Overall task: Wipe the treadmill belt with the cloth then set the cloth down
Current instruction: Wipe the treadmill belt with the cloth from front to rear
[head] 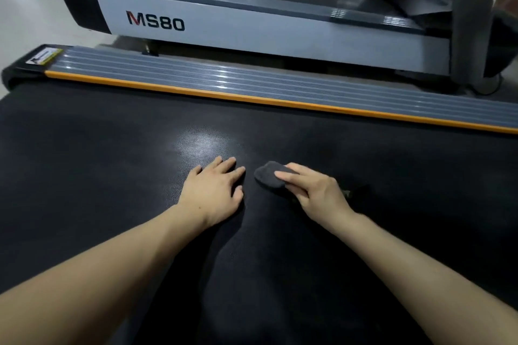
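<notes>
A: Left hand [215, 186] flat, fingers spread on belt [112, 162]. Right hand [314, 190] holds dark cloth [269, 175] down — grip probably fingers-over.

B: Risk — cloth bunches on textured belt. Far orange-edged side rail [252, 87] unwiped.

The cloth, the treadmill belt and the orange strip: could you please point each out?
cloth [268, 174], head view, its bare top left of the fingers.
treadmill belt [112, 154], head view, bare black surface.
orange strip [252, 99], head view, mid-length.

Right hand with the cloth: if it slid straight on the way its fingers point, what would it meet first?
Likely the left hand: the right hand and cloth point up-left, toward its fingertips resting on the belt. Slightly more forward, it might pass them.
</notes>
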### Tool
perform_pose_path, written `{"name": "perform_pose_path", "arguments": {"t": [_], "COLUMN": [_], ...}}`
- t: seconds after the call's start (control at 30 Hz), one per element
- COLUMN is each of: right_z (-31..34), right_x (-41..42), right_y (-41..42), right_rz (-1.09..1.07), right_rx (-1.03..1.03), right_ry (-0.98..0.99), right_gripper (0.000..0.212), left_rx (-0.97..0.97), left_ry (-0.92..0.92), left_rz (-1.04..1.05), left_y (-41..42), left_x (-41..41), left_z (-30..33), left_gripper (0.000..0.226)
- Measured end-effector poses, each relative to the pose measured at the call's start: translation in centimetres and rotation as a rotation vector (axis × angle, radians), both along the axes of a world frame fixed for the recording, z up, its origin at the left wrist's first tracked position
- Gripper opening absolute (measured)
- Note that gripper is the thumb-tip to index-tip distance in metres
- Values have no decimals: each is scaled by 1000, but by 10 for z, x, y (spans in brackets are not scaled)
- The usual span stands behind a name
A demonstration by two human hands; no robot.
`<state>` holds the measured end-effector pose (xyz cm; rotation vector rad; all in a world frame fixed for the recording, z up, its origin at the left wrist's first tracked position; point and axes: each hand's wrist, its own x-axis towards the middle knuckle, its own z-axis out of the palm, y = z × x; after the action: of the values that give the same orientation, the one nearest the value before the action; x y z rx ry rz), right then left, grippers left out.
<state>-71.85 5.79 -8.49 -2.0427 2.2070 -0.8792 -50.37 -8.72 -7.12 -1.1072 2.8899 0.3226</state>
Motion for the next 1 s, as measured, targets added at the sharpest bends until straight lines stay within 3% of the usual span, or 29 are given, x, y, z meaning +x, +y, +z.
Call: {"name": "perform_pose_path", "arguments": {"t": [0.07, 0.2, 0.3, 0.47, 0.6, 0.7, 0.9, 1.0], "right_z": [0, 7, 8, 6, -4, -3, 9, 10], "right_x": [-22, -57, -63, -29, 5, -12, -59, -51], "right_y": [-33, -125, -145, -92, -24, -38, -157, -155], "right_rz": [-39, -325, -381, -275, 8, 53, -330, -354], "right_rx": [-6, 61, 97, 40, 6, 24, 116, 140], "right_ry": [23, 28, 43, -17, -24, -12, 54, 58], "right_gripper": [31, 30, 31, 31, 29, 30, 31, 31], "left_rx": [-3, -3, 11, 44, 34, 27, 11, 12], "left_ry": [3, 0, -8, -43, -56, -33, -25, -36], "left_rz": [-15, -12, -19, -33, -57, -58, -50, -53], "left_y": [-2, -1, -3, -6, -7, -6, -6, -6], "left_x": [-1, 1, 0, 1, 3, 5, 5, 5], "left_z": [3, 3, 2, 3, 2, 0, -4, -4], "left_gripper": [52, 54, 55, 57, 58, 58, 57, 57]}}
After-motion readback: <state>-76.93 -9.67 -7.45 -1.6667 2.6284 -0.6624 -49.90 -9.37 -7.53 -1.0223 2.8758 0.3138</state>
